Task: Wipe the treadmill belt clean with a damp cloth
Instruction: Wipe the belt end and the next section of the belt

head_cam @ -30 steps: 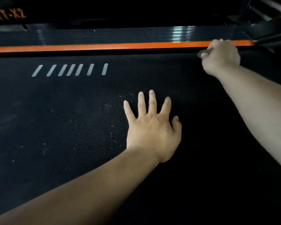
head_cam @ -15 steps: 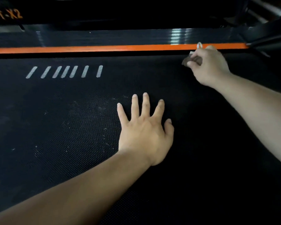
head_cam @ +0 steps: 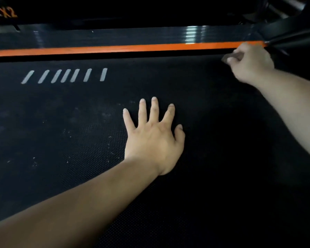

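The right hand (head_cam: 250,63) is at the far right end of the orange strip (head_cam: 115,49), just below it, with its grip curled tight round a small dark cloth (head_cam: 230,57); only a bunched corner pokes out past the knuckles on the side away from the strip's end, and it is too blurred and crumpled to give the cloth a long axis of its own. The cloth appears to be down on the belt (head_cam: 222,158) right where the belt meets the strip, though the contact itself is hard to make out. The left hand (head_cam: 153,138) lies well below the strip, near its middle, with the grip spread wide and flat, palm down on the belt and holding nothing; it looks like a brace. The belt's long axis runs parallel to the strip, across the view. What the next stroke turns on, as I judge it: the dirt lies along the strip from the cloth, toward the strip's other end, where pale specks (head_cam: 106,115) dot the belt beside the braced hand and below the row of grey dashes (head_cam: 64,76). The right hand alone has the cloth, so a sweep parallel to the strip would reach the specks, and the spread hand sits close to that path
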Demonstrator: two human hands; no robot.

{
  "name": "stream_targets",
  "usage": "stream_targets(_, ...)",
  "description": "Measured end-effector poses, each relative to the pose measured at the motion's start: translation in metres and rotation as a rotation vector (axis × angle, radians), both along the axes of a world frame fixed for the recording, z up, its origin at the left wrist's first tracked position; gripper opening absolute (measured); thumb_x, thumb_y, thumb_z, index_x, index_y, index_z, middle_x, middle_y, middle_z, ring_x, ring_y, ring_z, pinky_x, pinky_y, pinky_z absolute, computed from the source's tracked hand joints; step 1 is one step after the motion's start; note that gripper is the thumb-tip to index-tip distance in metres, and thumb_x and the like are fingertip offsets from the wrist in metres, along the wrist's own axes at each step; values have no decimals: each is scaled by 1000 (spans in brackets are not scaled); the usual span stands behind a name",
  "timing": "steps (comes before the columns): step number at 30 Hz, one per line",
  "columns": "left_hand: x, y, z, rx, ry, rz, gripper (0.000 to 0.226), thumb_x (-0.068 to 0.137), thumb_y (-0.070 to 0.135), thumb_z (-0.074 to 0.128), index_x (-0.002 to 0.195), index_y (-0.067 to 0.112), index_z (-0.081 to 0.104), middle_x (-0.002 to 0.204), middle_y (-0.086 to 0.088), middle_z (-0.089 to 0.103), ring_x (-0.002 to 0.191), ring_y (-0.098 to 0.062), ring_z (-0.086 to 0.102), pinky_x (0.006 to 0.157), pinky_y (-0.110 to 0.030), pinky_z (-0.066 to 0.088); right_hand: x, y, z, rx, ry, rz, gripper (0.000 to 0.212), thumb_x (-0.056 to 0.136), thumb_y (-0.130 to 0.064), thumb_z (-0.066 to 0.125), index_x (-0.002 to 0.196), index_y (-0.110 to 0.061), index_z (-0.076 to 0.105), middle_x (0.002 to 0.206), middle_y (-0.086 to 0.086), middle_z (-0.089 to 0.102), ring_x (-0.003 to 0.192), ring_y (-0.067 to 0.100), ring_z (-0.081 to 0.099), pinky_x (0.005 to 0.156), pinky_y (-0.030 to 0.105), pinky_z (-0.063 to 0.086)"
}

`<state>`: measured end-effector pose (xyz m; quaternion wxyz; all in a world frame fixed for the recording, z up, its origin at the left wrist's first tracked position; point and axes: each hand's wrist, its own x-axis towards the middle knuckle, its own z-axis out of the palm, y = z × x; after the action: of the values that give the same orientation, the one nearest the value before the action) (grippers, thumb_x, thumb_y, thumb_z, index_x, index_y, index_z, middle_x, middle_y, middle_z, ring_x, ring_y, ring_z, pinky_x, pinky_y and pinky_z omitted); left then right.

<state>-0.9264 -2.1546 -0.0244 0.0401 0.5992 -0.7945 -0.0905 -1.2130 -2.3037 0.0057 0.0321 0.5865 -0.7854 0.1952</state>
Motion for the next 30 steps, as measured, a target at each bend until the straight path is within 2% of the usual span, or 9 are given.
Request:
stream_targets(2,1,0,1,-5,3,5,65,103,58,14,163,36,6,173,-5,-5,158,-31,-16,123,-65,-8,-5,0,4,-9,-52,-133,30,93,-41,59,116,-22,63,129,15,60,118,39,58,101,44,49)
stream_targets(3,1,0,1,-6,0,5,65,102,58,14,163,35,6,173,-5,-5,158,-31,-16,123,-65,-8,5,6,1,-16,-44,-100,28,94,-40,60,116,-22,64,131,16,57,118,40,57,101,45,48)
stream_targets(8,1,-1,-1,-13,-11,3,65,103,58,14,164,35,6,173,-6,-4,158,-32,-14,123,-66,-6,26,63,-14,-3,-71,285,20,94,-35,64,111,-24,65,115,-1,53,102,20,60,92,34,49)
stream_targets(12,1,-1,-2,-14,-8,8,65,103,58,15,164,35,8,173,-6,-3,158,-32,-13,122,-66,-6,-3,47,3,-2,-54,-34,27,93,-40,62,117,-26,63,126,9,56,112,35,60,96,43,50)
stream_targets(14,1,-1,-2,-9,-8,9,65,103,58,15,164,35,9,173,-6,-3,158,-32,-13,122,-66,-6,13,56,-3,-26,-36,-62,27,94,-37,62,117,-24,65,127,12,55,114,38,58,97,43,49)
stream_targets(19,1,-1,-2,-13,-6,4,66,103,58,15,163,35,10,173,-7,-1,158,-33,-12,122,-66,-6,35,110,-13,11,-19,280,21,94,-39,64,111,-27,67,114,-4,55,104,17,58,90,36,50)
stream_targets(24,1,-1,-3,-20,-19,3,66,102,58,14,163,34,10,173,-8,0,158,-34,-11,122,-67,-5,2,106,0,-24,-29,-73,31,94,-40,60,119,-23,65,125,10,54,113,35,58,96,43,50)
stream_targets(26,1,-1,-3,-20,-27,3,66,102,58,14,164,34,10,173,-8,0,158,-34,-11,122,-67,-5,26,128,-9,-41,-39,-1,28,93,-38,63,115,-22,67,120,10,55,109,34,59,91,41,50)
stream_targets(30,1,-1,-3,-24,-36,7,66,102,58,14,163,33,10,173,-9,-1,158,-34,-11,122,-68,-5,56,193,-15,23,-54,323,22,91,-37,67,109,-23,67,109,-1,56,101,19,60,83,36,52)
